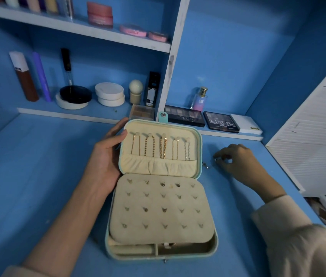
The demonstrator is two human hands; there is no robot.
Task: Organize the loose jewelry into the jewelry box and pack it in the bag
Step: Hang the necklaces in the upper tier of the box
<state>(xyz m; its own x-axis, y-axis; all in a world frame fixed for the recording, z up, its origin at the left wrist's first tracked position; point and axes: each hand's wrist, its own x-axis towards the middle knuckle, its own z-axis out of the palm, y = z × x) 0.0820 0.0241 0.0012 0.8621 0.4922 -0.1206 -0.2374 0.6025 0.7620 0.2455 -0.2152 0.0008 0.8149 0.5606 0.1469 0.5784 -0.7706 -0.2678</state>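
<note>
Nearest is your right sleeve (290, 236). Right of the jewelry box (107, 246), your right grip (236, 158) pinches a small loose piece (216, 160). Your left grip (106, 154) clasps the lid (195, 148); chains (159, 146) hang stowed, and bagging probably remains.

jewelry box (193, 148) 1 | chains (163, 146) 5 (in lid) | hands (106, 156) (236, 158) 2

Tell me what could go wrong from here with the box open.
The small piece that the right hand pinches may slip and roll off. If the left hand lets go, the lid could fall shut and tangle the chains. The loose piece beside the box could get left behind.
</note>
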